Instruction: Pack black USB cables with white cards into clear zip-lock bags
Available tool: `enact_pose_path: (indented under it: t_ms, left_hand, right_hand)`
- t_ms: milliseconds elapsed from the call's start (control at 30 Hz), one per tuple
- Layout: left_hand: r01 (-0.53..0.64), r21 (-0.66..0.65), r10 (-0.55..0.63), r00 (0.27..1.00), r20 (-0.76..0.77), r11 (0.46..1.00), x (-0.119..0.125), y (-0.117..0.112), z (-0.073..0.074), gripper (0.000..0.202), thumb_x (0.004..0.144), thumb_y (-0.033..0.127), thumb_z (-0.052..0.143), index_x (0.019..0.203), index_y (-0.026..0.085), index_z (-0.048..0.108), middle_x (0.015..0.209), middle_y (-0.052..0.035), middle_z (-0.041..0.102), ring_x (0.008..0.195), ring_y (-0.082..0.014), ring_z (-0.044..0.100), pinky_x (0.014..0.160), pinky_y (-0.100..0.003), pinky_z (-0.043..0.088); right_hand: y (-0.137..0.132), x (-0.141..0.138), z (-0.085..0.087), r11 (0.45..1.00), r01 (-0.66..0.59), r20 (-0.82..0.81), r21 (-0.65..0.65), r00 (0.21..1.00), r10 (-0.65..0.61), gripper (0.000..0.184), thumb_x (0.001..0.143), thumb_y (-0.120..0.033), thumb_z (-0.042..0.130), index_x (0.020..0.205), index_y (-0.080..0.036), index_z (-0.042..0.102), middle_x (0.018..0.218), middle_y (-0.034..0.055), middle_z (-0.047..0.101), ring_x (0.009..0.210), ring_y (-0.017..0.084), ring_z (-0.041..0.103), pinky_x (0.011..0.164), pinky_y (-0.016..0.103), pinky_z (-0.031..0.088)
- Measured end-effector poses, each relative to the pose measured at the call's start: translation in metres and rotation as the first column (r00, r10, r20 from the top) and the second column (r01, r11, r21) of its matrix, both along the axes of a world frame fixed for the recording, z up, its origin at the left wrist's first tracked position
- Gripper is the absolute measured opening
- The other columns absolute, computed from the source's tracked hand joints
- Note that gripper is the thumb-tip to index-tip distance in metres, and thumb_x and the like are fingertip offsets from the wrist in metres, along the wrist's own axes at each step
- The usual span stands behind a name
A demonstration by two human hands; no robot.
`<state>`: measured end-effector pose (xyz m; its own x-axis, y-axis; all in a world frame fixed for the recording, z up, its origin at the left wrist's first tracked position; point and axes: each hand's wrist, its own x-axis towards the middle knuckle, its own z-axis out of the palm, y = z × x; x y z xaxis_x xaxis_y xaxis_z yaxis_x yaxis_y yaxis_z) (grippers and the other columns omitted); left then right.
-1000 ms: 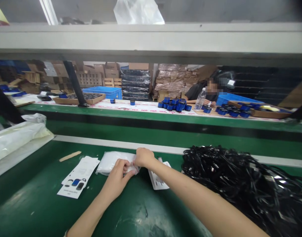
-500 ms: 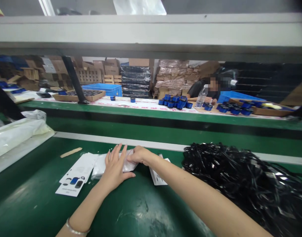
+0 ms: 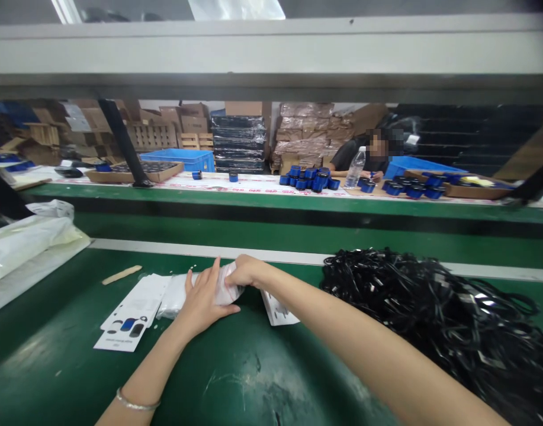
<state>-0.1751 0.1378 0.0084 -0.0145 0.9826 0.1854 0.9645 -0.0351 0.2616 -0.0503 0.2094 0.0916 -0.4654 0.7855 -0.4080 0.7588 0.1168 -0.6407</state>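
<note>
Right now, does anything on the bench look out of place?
Somewhat: the cables at right lie in a tangled heap, and loose white specks near the bag look like litter.

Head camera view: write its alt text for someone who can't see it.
A person's left hand rests spread on a white plastic packet while the right hand holds its right end, on a green worktop. White printed papers lie on either side; a tangled heap of black cables lies farther right.
</note>
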Motion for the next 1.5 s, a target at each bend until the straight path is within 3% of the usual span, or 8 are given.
enact_pose_path:
  t_ms: [200, 400, 567, 733, 1000, 1100, 1233, 1500]
  left_hand:
    - [0.017, -0.057, -0.017, 1.0, -0.013, 0.998, -0.001, -0.001, 0.006, 0.091, 0.067, 0.048, 0.068, 0.141, 0.015, 0.027, 0.134, -0.0202, 0.05, 0.127, -0.0346, 0.041, 0.106, -0.062, 0.004]
    - [0.074, -0.14, -0.074, 0.997, 0.008, 0.987, -0.002, -0.006, 0.006, 0.104, 0.062, 0.048, 0.072, 0.145, 0.013, 0.02, 0.143, -0.0222, 0.04, 0.135, -0.0361, 0.03, 0.106, -0.064, -0.007]
    - [0.115, -0.207, -0.101, 0.992, 0.077, 0.972, -0.012, -0.005, 0.017, 0.102, 0.062, 0.049, 0.071, 0.145, 0.018, 0.021, 0.149, -0.0176, 0.032, 0.138, -0.036, 0.021, 0.108, -0.063, -0.001]
    - [-0.068, -0.139, 0.089, 0.984, 0.152, 0.988, 0.011, -0.026, 0.041, 0.061, 0.082, 0.059, 0.043, 0.134, 0.026, 0.041, 0.143, -0.0107, 0.042, 0.129, -0.0366, 0.039, 0.101, -0.058, 0.033]
    - [0.21, -0.163, -0.153, 0.94, 0.304, 0.964, 0.129, -0.073, 0.011, 0.035, 0.065, 0.042, 0.076, 0.092, 0.024, 0.066, 0.086, -0.0021, 0.067, 0.084, -0.0263, 0.06, 0.076, -0.041, 0.046]
    - [0.161, -0.233, -0.094, 0.958, 0.272, 0.959, 0.136, -0.07, 0.003, 0.015, 0.072, 0.03, 0.071, 0.065, 0.022, 0.061, 0.066, 0.0023, 0.062, 0.071, -0.021, 0.059, 0.07, -0.035, 0.044]
    - [0.22, -0.235, -0.149, 0.947, 0.286, 0.947, 0.128, -0.067, 0.006, 0.015, 0.082, 0.029, 0.059, 0.068, 0.023, 0.059, 0.07, 0.0026, 0.062, 0.073, -0.0195, 0.058, 0.071, -0.033, 0.043]
    - [0.247, -0.046, -0.224, 0.93, 0.292, 0.968, 0.121, -0.065, 0.009, 0.025, 0.092, 0.03, 0.039, 0.077, 0.026, 0.058, 0.079, 0.0028, 0.067, 0.078, -0.0173, 0.062, 0.074, -0.03, 0.046]
  right_hand:
    - [0.006, 0.047, 0.024, 1.0, -0.026, -0.165, 0.003, 0.986, 0.026, 0.01, 0.085, -0.019, 0.061, 0.077, -0.013, 0.06, 0.067, -0.0038, 0.058, 0.053, 0.009, 0.054, 0.048, 0.021, 0.045]
    - [-0.04, 0.118, 0.045, 0.999, -0.002, -0.453, -0.033, 0.891, -0.013, 0.006, 0.074, -0.011, 0.057, 0.071, -0.016, 0.059, 0.063, -0.0045, 0.058, 0.055, 0.008, 0.052, 0.049, 0.017, 0.04]
    - [-0.085, 0.165, -0.008, 0.914, 0.009, -0.586, -0.405, 0.764, -0.268, 0.02, 0.07, -0.031, 0.064, 0.079, -0.014, 0.061, 0.066, -0.0004, 0.058, 0.053, 0.01, 0.052, 0.044, 0.019, 0.042]
    - [-0.106, 0.187, -0.07, 0.949, 0.23, -0.375, -0.214, 0.878, -0.297, 0.011, 0.07, -0.021, 0.058, 0.08, -0.014, 0.059, 0.062, -0.0029, 0.049, 0.049, 0.011, 0.047, 0.042, 0.021, 0.037]
    - [-0.127, 0.193, -0.067, 0.981, 0.191, -0.335, -0.022, 0.923, -0.187, 0.011, 0.066, -0.009, 0.062, 0.072, -0.018, 0.062, 0.063, -0.0052, 0.056, 0.061, 0.012, 0.048, 0.056, 0.02, 0.032]
    - [-0.13, 0.194, -0.069, 0.98, 0.192, -0.278, -0.055, 0.939, -0.2, 0.01, 0.064, -0.01, 0.065, 0.066, -0.018, 0.059, 0.057, -0.007, 0.049, 0.056, 0.01, 0.044, 0.052, 0.02, 0.029]
    - [-0.133, 0.193, -0.073, 0.981, 0.188, -0.167, -0.045, 0.967, -0.193, 0.009, 0.064, -0.012, 0.065, 0.067, -0.017, 0.058, 0.053, -0.0064, 0.047, 0.052, 0.011, 0.043, 0.048, 0.021, 0.027]
    - [-0.15, 0.184, -0.096, 0.947, 0.313, -0.141, 0.076, 0.943, -0.3, 0.074, 0.067, -0.013, 0.06, 0.137, -0.011, 0.037, 0.079, 0.0067, 0.071, 0.067, 0.026, 0.067, 0.065, 0.031, 0.05]
